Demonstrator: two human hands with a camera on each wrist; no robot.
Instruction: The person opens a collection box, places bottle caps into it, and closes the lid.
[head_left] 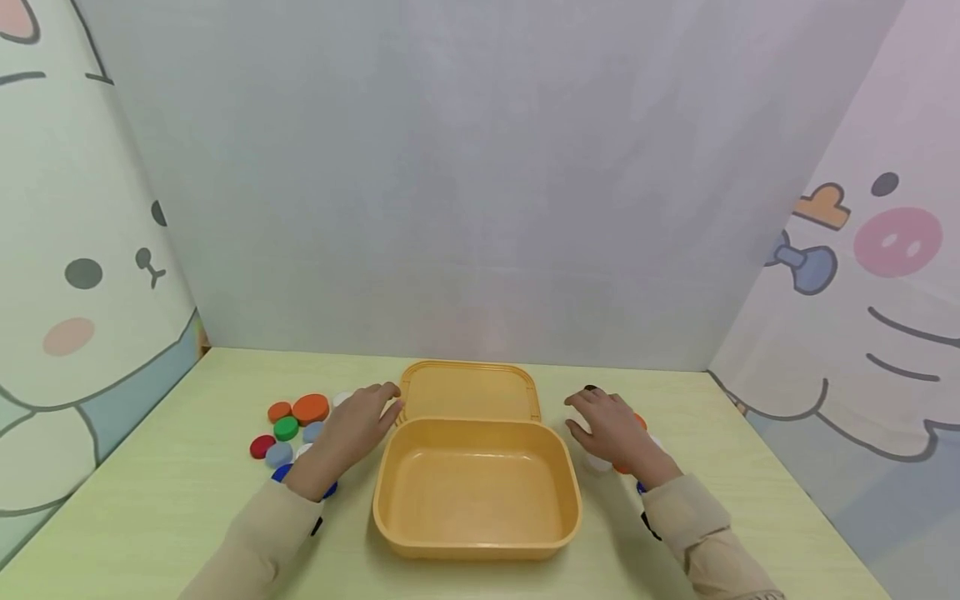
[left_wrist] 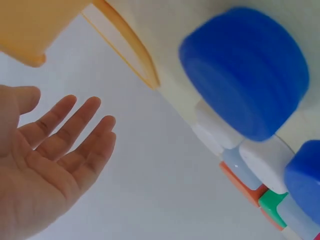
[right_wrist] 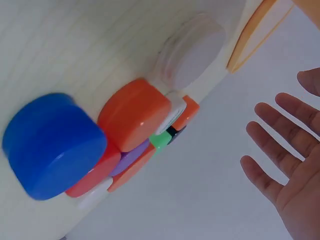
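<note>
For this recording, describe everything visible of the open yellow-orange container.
The container is a plain yellow-orange rounded rectangle, slightly glossy and apparently plastic, with a continuous rim, walls sloping inward and a flat, bare floor. It stands upright and uncovered on the pale table, its long sides running left to right. A matching lid lies behind it; the overlap hides whether they touch. Nothing is seen holding the container.

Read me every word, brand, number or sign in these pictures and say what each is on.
No text is readable in any view.
White cap, right wrist view: faint dark marks, too small and blurred to read.
Yellow box and lid: no lettering visible.
Left curtain and right curtain: cartoon drawings, no lettering visible.
</note>
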